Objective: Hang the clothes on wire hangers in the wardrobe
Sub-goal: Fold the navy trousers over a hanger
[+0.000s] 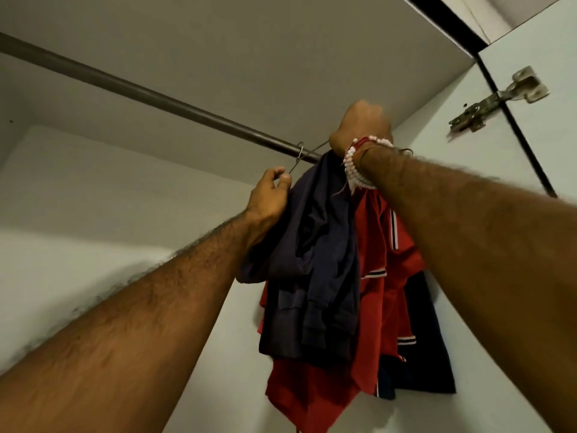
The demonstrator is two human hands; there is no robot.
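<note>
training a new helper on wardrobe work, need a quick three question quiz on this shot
1. True or false: the left hand pinches the wire hanger.
2. Which wrist wears the bead bracelet? A left, B right.
3. Fill in: the front garment, nearest the left hand, is coloured ___.
Key: 1 true; 2 B; 3 navy.
</note>
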